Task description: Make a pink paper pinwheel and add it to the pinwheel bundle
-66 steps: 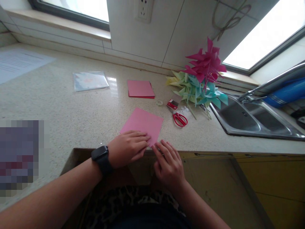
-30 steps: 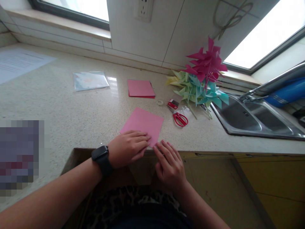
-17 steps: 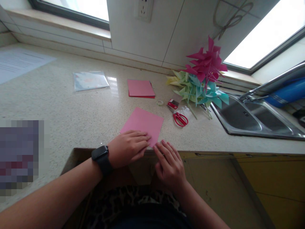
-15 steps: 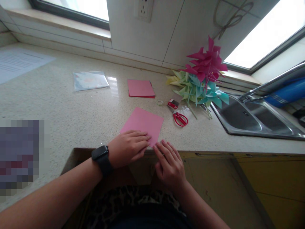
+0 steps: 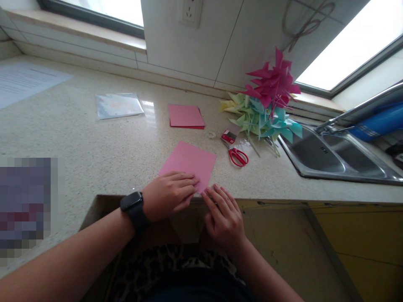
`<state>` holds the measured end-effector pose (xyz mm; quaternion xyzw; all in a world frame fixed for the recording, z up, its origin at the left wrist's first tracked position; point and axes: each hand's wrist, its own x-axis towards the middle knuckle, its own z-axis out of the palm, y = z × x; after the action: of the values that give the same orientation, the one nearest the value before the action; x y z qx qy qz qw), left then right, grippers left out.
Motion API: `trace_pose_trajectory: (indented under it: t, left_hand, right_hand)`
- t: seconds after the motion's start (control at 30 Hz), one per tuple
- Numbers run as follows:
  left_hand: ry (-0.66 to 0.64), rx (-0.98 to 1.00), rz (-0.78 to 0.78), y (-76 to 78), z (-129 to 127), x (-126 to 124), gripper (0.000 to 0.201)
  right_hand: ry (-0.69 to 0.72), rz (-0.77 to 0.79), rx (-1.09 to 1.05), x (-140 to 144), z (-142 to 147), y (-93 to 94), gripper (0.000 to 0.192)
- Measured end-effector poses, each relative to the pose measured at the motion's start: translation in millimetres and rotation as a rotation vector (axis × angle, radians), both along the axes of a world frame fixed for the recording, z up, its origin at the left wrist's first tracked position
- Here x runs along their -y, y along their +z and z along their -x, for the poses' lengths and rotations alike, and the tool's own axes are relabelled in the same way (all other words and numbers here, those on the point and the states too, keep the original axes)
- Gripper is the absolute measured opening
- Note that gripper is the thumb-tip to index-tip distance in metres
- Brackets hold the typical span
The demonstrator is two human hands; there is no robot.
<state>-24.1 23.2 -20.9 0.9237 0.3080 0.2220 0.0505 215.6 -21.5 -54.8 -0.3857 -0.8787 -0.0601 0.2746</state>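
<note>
Pink paper sheet (image 5: 190,164) pressed flat at the near edge of the counter (image 5: 94,147).

The sheet's near corner is covered by the left hand (image 5: 168,195), laid flat with fingers extended, nothing grasped. The right hand (image 5: 224,217) is set at the edge, fingertips touching the sheet; a pinch cannot be made out. The area at far left is pixelated. The sink (image 5: 333,157) is cut off at right.

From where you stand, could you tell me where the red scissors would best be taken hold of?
Probably by the red loops at the near end of the scissors, coming from above on the counter-edge side. They lie flat on the counter, blades pointing away toward the small red box, with bare stone around the loops. Both the left hand and right hand rest at the pink paper.
</note>
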Motion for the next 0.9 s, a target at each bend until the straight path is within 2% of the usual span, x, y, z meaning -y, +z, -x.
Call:
trace_pose_trajectory:
  t: [0.6, 0.9]
  left_hand:
    - [0.004, 0.004, 0.003, -1.0, -0.3, -0.2, 0.026]
    - [-0.001, 0.003, 0.004, -1.2, 0.3, -0.1, 0.025]
  right_hand:
    - [-0.045, 0.002, 0.024, 0.5, 4.2, -0.8, 0.052]
    - [-0.018, 0.007, -0.001, 1.6, 2.8, 0.5, 0.053]
